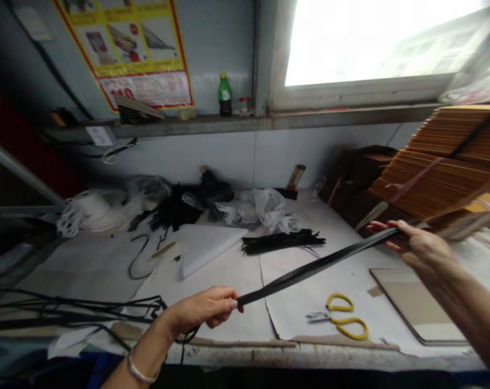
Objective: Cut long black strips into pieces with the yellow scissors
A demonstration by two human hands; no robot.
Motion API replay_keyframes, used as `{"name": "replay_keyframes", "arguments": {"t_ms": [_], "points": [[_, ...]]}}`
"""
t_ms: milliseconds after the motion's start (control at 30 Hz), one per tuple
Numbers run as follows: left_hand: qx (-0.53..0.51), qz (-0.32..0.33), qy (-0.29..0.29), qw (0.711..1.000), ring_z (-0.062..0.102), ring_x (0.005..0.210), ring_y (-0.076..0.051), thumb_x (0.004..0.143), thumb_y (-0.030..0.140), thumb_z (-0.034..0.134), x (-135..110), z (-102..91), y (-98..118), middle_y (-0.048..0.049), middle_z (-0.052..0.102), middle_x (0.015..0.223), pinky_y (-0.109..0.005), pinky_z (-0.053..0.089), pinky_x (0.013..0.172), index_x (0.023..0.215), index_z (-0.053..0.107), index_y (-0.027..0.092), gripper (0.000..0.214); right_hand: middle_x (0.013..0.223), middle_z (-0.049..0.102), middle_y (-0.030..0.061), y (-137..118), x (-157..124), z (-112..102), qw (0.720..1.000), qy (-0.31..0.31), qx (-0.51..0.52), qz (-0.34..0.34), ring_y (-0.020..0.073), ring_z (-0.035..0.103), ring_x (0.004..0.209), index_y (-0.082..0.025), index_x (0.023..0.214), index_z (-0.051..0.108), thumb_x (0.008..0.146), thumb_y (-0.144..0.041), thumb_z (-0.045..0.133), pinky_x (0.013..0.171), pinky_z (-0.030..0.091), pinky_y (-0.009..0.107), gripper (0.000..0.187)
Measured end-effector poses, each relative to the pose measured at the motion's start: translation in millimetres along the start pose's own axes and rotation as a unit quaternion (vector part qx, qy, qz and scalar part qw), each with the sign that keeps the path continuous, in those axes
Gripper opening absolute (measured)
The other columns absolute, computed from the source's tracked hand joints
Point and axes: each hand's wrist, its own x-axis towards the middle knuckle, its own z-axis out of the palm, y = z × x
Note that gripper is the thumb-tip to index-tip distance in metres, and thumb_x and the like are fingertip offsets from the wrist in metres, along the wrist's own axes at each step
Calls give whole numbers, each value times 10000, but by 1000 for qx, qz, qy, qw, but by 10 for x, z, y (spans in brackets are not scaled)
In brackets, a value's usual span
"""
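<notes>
A long black strap [309, 269] stretches taut above the workbench between my two hands. My left hand [202, 309] is closed in a pinch on its near end, low at the front edge of the bench. My right hand [415, 244] grips the far end at the right, fingers curled round it, in front of the cardboard stack. More black strap trails from my left hand down to a loose tangle [66, 310] on the left. Yellow-handled scissors [344, 319] lie on the bench below the strap.
A bundle of cut black strips [281, 241] and folded white paper [206, 246] lie mid-bench. Plastic bags [261, 210] and black scraps sit at the back. Stacked brown cardboard sheets [443, 173] fill the right. A flat board [415, 305] lies front right. A green bottle [225, 95] stands on the ledge.
</notes>
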Motion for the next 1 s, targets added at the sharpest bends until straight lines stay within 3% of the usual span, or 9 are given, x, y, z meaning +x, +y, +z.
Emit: {"name": "replay_keyframes", "arguments": {"t_ms": [100,233,333,433,533,667,867,1000], "points": [[54,-59,3,997,277,534,-72,821,450,521,387,-135,-238,59,349,639,-218,205,493,910,555,137,326,842,680,138,631,151,-215,995,4,9,104,186,676,798,-174,758,523,928,-193,459,629,490,261,182],[118,-143,1,983,255,524,-82,775,423,471,1028,-316,-592,63,320,627,-223,197,487,834,500,163,268,781,687,101,1460,316,-489,981,29,11,192,168,677,786,-174,746,518,922,-179,440,603,496,221,193],[159,-168,-11,973,309,559,-100,761,418,477,1461,-389,-789,44,367,641,-233,241,516,821,523,161,268,742,681,81,1965,438,-681,973,55,3,223,157,678,765,-182,746,510,918,-167,409,633,513,228,200],[179,-169,-44,968,370,626,-120,762,446,510,1753,-396,-881,23,423,676,-244,293,581,805,568,158,297,723,672,68,2312,560,-828,972,80,-16,221,150,676,757,-187,744,496,914,-172,390,644,513,229,201],[185,-169,-66,966,386,638,-127,776,524,498,1895,-380,-920,23,424,673,-246,314,601,758,542,163,364,749,670,83,2507,642,-918,975,75,-48,205,169,666,769,-166,782,530,892,-199,435,640,503,249,149],[94,-220,-32,970,419,590,-115,762,661,482,1994,-428,-1104,34,450,680,-238,350,581,765,479,187,474,816,642,58,2667,753,-1013,981,43,-125,143,157,606,739,-116,863,623,853,-339,572,637,472,263,229],[68,-315,104,941,506,613,-147,522,734,608,2152,-414,-1328,5,569,753,-235,391,525,828,571,234,588,605,494,-16,2779,865,-1150,972,-10,-219,83,98,426,536,-119,842,657,797,-520,624,511,328,221,405],[103,-326,98,935,532,636,-193,412,708,639,2283,-389,-1278,-2,509,616,-270,462,541,662,564,233,542,507,378,-57,2827,912,-1226,967,-36,-238,87,80,339,465,-110,841,650,766,-564,631,470,243,211,461]]}}
